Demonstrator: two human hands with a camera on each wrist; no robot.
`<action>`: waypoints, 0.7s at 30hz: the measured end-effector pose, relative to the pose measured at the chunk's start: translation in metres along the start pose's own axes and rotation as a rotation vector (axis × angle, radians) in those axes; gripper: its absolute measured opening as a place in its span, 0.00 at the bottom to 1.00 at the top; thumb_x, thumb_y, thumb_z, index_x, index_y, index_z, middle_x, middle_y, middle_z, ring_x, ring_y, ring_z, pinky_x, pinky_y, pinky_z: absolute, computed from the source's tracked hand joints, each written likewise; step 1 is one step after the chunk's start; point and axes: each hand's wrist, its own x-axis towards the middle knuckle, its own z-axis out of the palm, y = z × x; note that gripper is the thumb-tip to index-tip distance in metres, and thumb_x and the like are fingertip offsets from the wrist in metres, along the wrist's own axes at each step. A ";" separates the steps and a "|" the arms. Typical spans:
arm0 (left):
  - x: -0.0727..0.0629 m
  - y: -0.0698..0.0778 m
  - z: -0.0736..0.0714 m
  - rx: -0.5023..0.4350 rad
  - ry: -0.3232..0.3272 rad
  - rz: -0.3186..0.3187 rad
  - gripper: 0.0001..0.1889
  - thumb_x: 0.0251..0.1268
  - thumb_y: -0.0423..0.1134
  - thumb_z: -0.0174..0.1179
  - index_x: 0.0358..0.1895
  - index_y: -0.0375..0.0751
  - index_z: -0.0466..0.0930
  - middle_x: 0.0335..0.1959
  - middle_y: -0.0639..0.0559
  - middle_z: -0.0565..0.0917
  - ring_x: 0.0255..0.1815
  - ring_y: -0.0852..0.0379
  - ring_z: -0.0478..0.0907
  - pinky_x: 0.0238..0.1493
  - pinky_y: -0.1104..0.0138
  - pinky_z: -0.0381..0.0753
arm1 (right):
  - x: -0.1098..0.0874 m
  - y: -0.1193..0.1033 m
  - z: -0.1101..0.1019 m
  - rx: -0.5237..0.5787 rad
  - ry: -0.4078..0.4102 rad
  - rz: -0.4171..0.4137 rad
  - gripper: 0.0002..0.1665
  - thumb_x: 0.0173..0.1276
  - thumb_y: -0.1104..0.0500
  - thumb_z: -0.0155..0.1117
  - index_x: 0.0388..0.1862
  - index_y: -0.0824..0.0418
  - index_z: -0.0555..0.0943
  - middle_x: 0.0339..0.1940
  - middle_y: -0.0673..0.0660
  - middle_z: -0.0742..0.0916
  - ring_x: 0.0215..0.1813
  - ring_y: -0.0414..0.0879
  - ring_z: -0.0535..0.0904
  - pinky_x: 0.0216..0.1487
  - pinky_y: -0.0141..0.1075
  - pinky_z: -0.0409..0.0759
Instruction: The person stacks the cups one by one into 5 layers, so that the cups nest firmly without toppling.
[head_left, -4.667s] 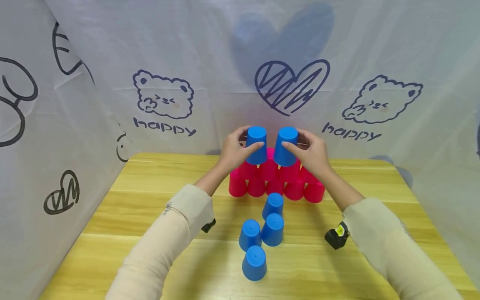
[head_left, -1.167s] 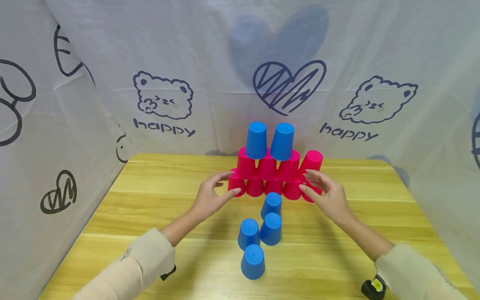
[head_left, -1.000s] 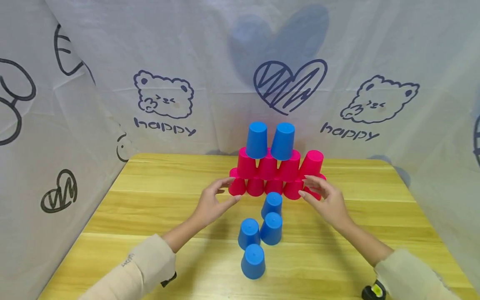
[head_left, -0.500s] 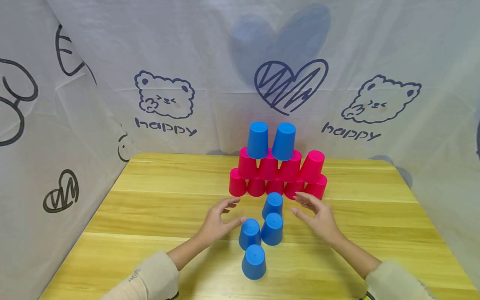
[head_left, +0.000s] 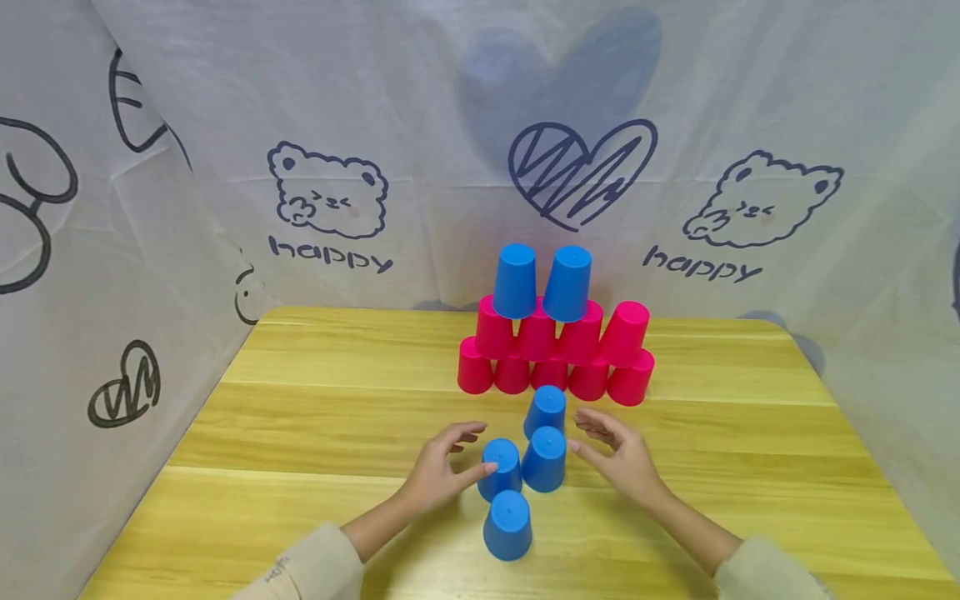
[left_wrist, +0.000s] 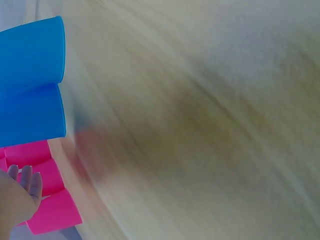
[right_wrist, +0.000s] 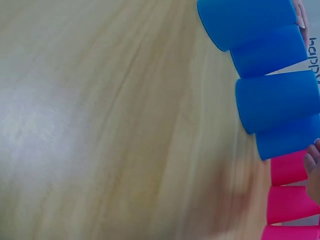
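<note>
In the head view my left hand [head_left: 442,475] is beside the left blue cup [head_left: 506,485], fingers spread, its thumb overlapping the cup's top. Just right of another upside-down blue cup [head_left: 545,462] is my right hand [head_left: 626,462], thumb and fingers parted and nothing between them. A third blue cup [head_left: 547,407] stands behind these, and one more blue cup [head_left: 508,532] stands nearest the person. In the right wrist view the blue cups [right_wrist: 277,100] line up along the right edge, the fingers of my right hand [right_wrist: 314,172] at the lowest one.
Behind stands a wall of upside-down pink cups [head_left: 536,333] in two rows on the wooden table [head_left: 315,417]. On its upper row sit a left blue cup [head_left: 515,282] and a right blue cup [head_left: 567,285]. A white printed cloth [head_left: 450,167] hangs behind the table.
Two blue cups held above the pink wall earlier now stand released on its upper row. Both hands have since come down toward the person and inward to the blue cups in front.
</note>
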 end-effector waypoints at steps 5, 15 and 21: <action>-0.003 0.000 0.004 -0.040 -0.004 -0.041 0.29 0.56 0.42 0.65 0.59 0.33 0.70 0.57 0.38 0.76 0.55 0.40 0.74 0.55 0.48 0.75 | -0.005 0.004 0.006 0.026 -0.023 0.025 0.26 0.58 0.66 0.66 0.55 0.73 0.73 0.51 0.69 0.82 0.52 0.55 0.80 0.53 0.41 0.79; -0.007 -0.005 0.010 -0.063 -0.008 -0.050 0.28 0.55 0.42 0.66 0.58 0.32 0.71 0.56 0.41 0.77 0.54 0.45 0.76 0.54 0.52 0.76 | -0.006 0.010 0.016 0.063 -0.087 0.090 0.30 0.56 0.62 0.68 0.58 0.68 0.73 0.56 0.65 0.80 0.57 0.60 0.76 0.57 0.51 0.74; -0.008 -0.006 0.015 -0.089 -0.026 -0.082 0.28 0.55 0.43 0.66 0.58 0.36 0.71 0.55 0.44 0.78 0.54 0.45 0.75 0.55 0.51 0.75 | -0.007 0.012 0.021 0.078 -0.104 0.123 0.31 0.56 0.61 0.69 0.59 0.67 0.73 0.58 0.65 0.79 0.58 0.60 0.75 0.58 0.49 0.74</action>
